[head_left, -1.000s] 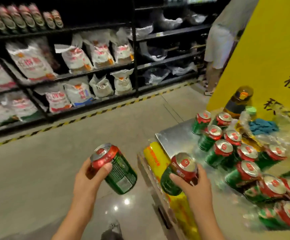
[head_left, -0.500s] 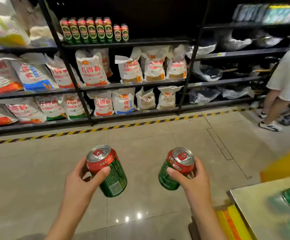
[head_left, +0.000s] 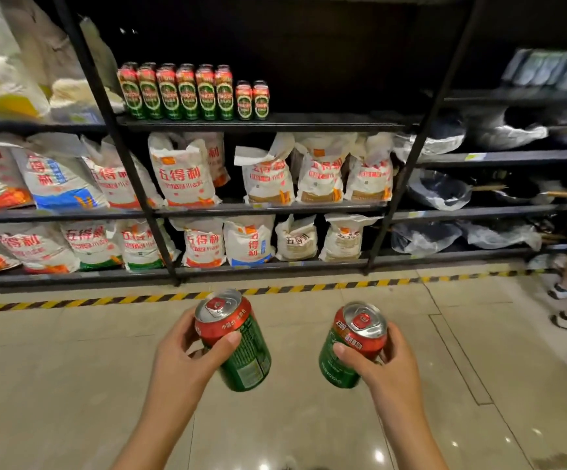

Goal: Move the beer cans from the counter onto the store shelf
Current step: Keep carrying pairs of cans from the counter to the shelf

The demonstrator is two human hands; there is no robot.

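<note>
**A:** What's changing for you right now?

**B:** You're turning away from the counter, which is dropping out of sight, and the shelving is swinging square in front of you and growing larger. I'd judge you're halfway through a carry: pickup done, placing not yet begun.

**A:** And nearest to you?

**B:** Your left hand (head_left: 187, 357) is wrapping its fingers and thumb around a can (head_left: 234, 340), tilting it so the silver top is leaning toward the shelves. Your right hand (head_left: 383, 364) is clasping a second can (head_left: 353, 344) the same way. Both are smooth metal cylinders, red at the shoulder, green below, with printed labels that are catching the light.

**A:** Further out?

**B:** Glossy beige floor tiles (head_left: 71, 385) are reflecting the ceiling lamps, and a yellow-and-black striped tape (head_left: 105, 300) is running along the foot of the rack.

**A:** Then the rack itself?

**B:** Thin black metal posts and boards. Soft, crumpled white sacks (head_left: 180, 171) are slumping on the lower levels. Above them, a row of cans (head_left: 190, 91) is standing upright on the upper shelf (head_left: 326, 122), with bare board lying to its right, which I'm guessing is where yours are going.
</note>
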